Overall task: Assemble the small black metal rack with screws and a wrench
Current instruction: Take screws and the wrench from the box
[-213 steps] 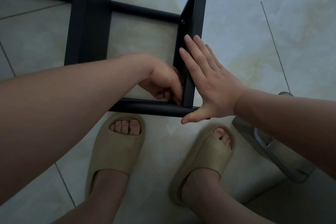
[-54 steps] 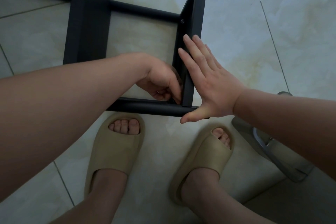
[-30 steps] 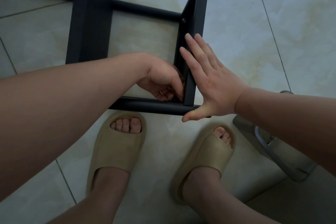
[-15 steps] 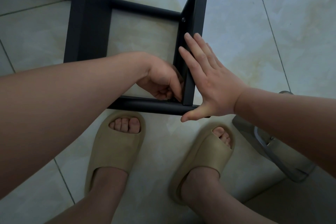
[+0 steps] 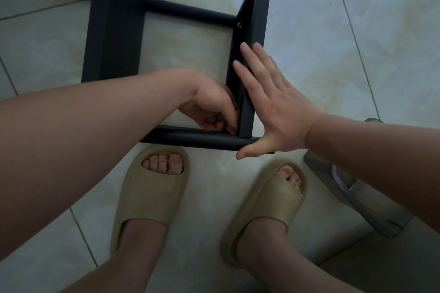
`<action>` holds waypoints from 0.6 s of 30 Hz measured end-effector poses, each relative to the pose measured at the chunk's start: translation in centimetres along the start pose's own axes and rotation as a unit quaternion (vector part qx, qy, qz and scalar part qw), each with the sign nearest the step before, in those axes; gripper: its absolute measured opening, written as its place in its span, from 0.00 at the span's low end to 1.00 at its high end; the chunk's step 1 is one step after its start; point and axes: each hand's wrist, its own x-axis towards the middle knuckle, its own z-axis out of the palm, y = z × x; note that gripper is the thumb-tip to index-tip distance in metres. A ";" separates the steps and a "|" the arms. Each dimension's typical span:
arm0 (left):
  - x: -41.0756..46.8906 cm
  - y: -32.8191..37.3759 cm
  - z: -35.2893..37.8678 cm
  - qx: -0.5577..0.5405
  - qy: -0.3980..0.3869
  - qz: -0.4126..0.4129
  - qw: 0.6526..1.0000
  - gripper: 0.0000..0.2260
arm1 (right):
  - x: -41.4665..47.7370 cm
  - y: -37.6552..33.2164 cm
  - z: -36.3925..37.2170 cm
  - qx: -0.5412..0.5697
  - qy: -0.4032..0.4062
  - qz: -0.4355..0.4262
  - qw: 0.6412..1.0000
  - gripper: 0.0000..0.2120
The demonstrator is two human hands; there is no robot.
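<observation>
Head camera: the right hand (image 5: 281,107) lies flat, fingers straight, bracing an upright of the rack (image 5: 258,19); the left hand (image 5: 212,107) curls into the corner beside it, and I can't tell what it holds. One screw (image 5: 239,24) sits seated beyond the fingertips; I judge this nearer joint unfinished

Bare left hand (image 5: 212,107) and right hand (image 5: 278,112), bare forearms, 2 tan open-toed slide sandals (image 5: 152,188).

beige slippers (image 5: 152,188) on pale tiled floor (image 5: 333,54), grey object (image 5: 357,202), maybe metal.
</observation>
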 end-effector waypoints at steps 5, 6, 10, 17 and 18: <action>0.0 0.0 0.0 -0.020 0.004 0.008 1.000 0.11 | 0.0 0.0 0.0 0.001 0.003 -0.001 1.000 0.66; 0.0 0.0 0.0 -0.025 0.005 0.009 1.000 0.12 | 0.0 0.0 0.0 0.001 0.003 -0.001 1.000 0.65; -0.2 0.1 0.0 -0.026 0.003 0.009 1.000 0.11 | 0.0 0.0 0.1 0.000 0.003 -0.001 1.000 0.65; -0.2 -0.4 0.0 -0.024 -0.017 -0.013 1.000 0.05 | 0.0 0.1 0.1 -0.003 0.001 0.002 1.000 0.66; -0.2 -0.4 0.1 -0.012 -0.018 -0.014 1.000 0.05 | 0.0 0.1 0.1 -0.003 0.000 0.002 1.000 0.66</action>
